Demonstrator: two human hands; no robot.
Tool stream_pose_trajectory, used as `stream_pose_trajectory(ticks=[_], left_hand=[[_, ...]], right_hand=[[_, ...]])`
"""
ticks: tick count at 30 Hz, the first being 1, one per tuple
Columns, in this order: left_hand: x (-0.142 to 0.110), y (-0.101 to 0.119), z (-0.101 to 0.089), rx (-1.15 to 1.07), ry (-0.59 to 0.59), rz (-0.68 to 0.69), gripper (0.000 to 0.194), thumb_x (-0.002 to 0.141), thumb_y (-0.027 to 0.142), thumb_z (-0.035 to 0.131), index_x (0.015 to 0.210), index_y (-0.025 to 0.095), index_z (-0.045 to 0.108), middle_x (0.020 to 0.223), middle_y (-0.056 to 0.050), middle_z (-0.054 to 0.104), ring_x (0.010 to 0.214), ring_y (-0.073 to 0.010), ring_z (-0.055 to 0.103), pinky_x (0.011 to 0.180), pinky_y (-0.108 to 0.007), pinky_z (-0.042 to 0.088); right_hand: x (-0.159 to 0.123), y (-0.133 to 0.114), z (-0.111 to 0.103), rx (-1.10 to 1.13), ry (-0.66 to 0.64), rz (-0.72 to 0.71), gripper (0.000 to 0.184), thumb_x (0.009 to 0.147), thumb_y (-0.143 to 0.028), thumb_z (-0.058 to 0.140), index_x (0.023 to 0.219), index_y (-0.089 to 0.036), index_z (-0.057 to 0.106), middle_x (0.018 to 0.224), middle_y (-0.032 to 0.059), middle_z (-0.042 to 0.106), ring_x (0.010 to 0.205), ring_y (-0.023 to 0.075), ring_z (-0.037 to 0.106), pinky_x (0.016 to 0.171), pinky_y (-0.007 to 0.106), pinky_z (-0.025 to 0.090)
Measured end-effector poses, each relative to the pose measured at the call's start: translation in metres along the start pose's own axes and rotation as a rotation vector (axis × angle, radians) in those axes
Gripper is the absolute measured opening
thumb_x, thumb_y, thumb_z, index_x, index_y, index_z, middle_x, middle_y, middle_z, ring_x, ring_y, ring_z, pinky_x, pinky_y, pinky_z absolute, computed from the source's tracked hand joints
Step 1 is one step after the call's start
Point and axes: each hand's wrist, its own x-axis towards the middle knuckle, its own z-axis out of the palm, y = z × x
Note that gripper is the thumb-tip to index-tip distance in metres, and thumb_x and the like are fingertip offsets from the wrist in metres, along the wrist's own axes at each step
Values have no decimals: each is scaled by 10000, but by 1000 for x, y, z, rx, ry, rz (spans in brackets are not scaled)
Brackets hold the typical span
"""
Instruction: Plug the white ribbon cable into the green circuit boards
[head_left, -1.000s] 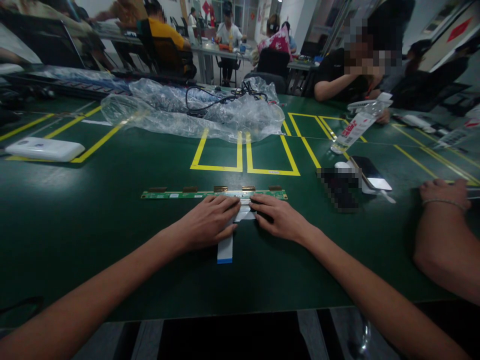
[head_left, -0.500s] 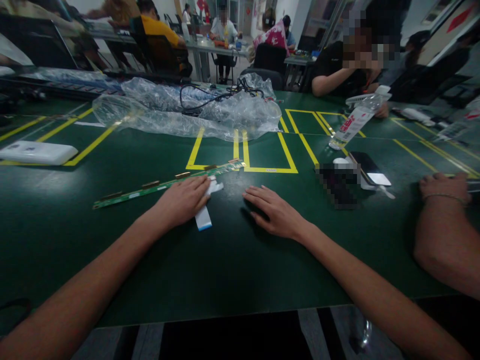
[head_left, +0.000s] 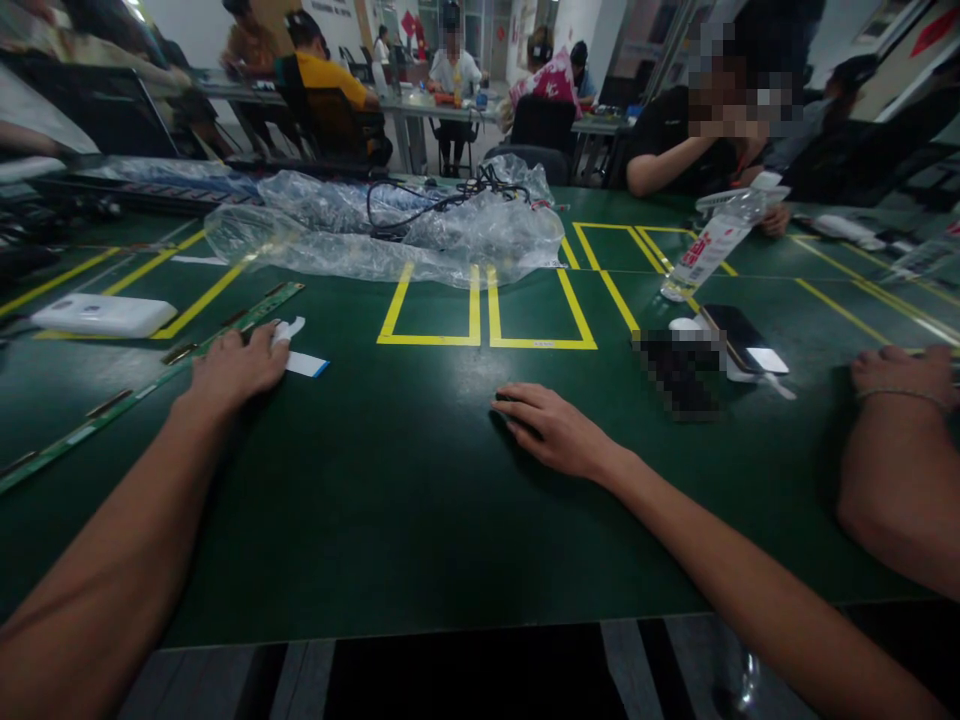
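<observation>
A long narrow green circuit board [head_left: 135, 392] lies slanted on the green table [head_left: 420, 470] at the left, running from the left edge toward the middle. My left hand [head_left: 236, 366] rests flat on the board, fingers stretched out. A white ribbon cable with a blue tip [head_left: 304, 362] sticks out just right of that hand. My right hand [head_left: 551, 430] lies palm down on the bare table near the middle, fingers extended, holding nothing.
Crumpled clear plastic with a black cable [head_left: 420, 225] lies behind yellow tape boxes [head_left: 487, 310]. A white device [head_left: 105, 314] sits far left. A phone [head_left: 744, 342] and a bottle [head_left: 712, 250] are at right. Another person's forearm [head_left: 896, 440] rests at right.
My left hand has slid the board and its ribbon cable from the middle to the left, turning it slanted. My right hand came off the board and stays on the table.
</observation>
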Motion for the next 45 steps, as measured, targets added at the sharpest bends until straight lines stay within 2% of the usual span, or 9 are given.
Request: stream_pose_trajectory(ticks=[3, 5, 10, 19, 23, 30, 34, 38, 45], left_hand=[[-2, 11, -2, 34, 159, -474, 1033, 888, 766, 18, 1198, 50, 696, 1406, -214, 548, 1459, -493, -7, 1043, -732, 78], [1, 22, -5, 38, 168, -563, 1037, 857, 819, 64, 1323, 86, 631, 1457, -181, 519, 1469, -497, 33, 1093, -711, 102], [22, 87, -4, 45, 11, -356, 807, 1005, 610, 167, 1529, 31, 372, 1531, -252, 406, 1443, -411, 336, 1129, -594, 314], [29, 251, 0, 38, -121, 281, 555, 1072, 438, 316, 1573, 198, 320, 1625, -109, 304, 1504, -282, 265, 1193, -502, 280], [33, 225, -4, 27, -67, 150, 571, 1070, 480, 274, 1547, 180, 369, 1611, -126, 331, 1487, -281, 306, 1191, -501, 284], [12, 78, -23, 79, 46, -650, 1054, 934, 763, 122, 1479, -115, 329, 1580, -337, 187, 1422, -577, 185, 1062, -755, 233], [2, 40, -18, 33, -4, -820, 1155, 849, 844, 113, 1415, -112, 429, 1500, -344, 352, 1353, -574, 318, 942, -707, 355], [14, 75, -9, 82, -101, -574, 1012, 944, 702, 163, 1401, -164, 417, 1490, -374, 348, 1382, -507, 359, 1031, -627, 398], [15, 224, -14, 52, -197, 37, 695, 1038, 548, 255, 1549, 94, 376, 1600, -154, 331, 1479, -307, 324, 1197, -492, 314]], right_hand=[[0, 1, 0, 8, 4, 0, 399, 1000, -219, 473, 1384, -195, 580, 1440, 135, 556, 1353, 266, 487, 1112, 516, 421], [0, 1, 0, 4, 5, 1, 402, 995, -210, 477, 1384, -205, 580, 1441, 130, 556, 1349, 264, 488, 1108, 515, 421], [1, 1, 2, -11, 4, 28, 419, 1001, -237, 479, 1412, -202, 552, 1441, 132, 555, 1353, 268, 485, 1109, 517, 423], [2, -7, 7, -57, -53, 0, 551, 992, -305, 511, 1531, -249, 414, 1580, 89, 413, 1477, 279, 338, 1207, 555, 291], [3, -9, 6, -63, -100, 1, 519, 1005, -313, 494, 1519, -277, 432, 1568, 64, 435, 1474, 275, 346, 1206, 578, 278], [3, -12, -1, -65, -95, 14, 490, 1010, -263, 474, 1497, -218, 442, 1552, 92, 456, 1463, 255, 366, 1199, 537, 317], [3, -13, 2, -100, -87, 45, 541, 1007, -323, 494, 1519, -173, 408, 1587, 128, 392, 1484, 278, 321, 1200, 523, 321], [5, -15, 2, -124, -115, 95, 586, 1012, -395, 483, 1530, -136, 395, 1595, 150, 370, 1490, 304, 304, 1203, 529, 311], [5, -16, -1, -166, -95, 117, 517, 1003, -379, 498, 1480, -179, 476, 1551, 110, 456, 1464, 294, 353, 1194, 550, 292]])
